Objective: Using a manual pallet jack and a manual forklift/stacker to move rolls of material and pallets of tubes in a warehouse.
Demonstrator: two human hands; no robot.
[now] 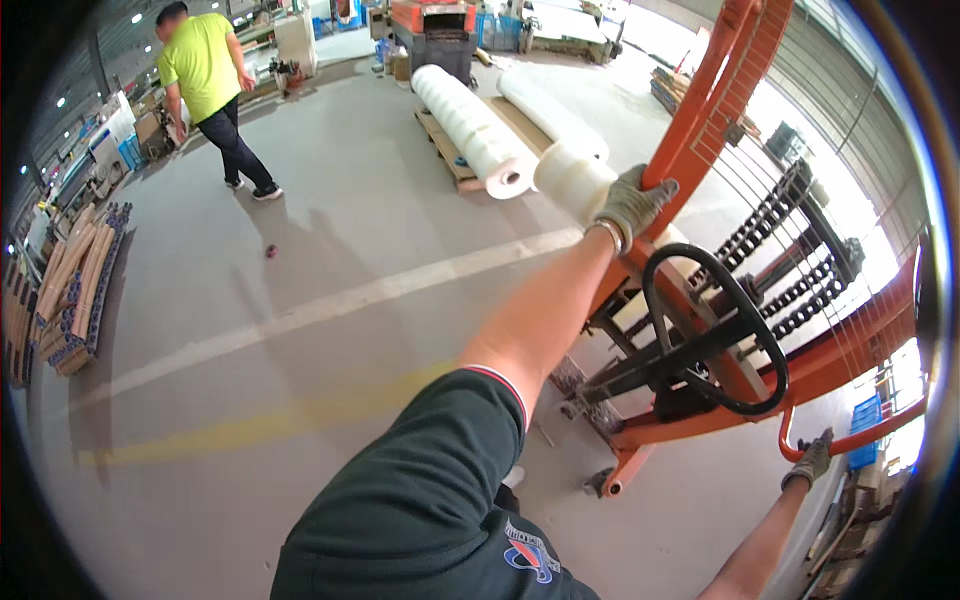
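An orange stacker (690,125) with a tall mast stands close by on my right. My left hand (632,205), in a grey glove, is closed around the edge of its left upright. Lower down, my right hand (812,458), also gloved, is closed on the orange bar handle (880,428); part of its grip is small and hard to see. Between the uprights are black chains (765,222) and a looped black hose (652,290). A caster (598,484) rests on the floor below the frame.
Past the mast, rolls of clear film (470,120) lie on a wooden pallet (440,145). A person in a yellow-green shirt (205,65) walks at the far left. Stacked cardboard tubes (75,270) stand at the left edge. A blue crate (866,425) sits at the far right.
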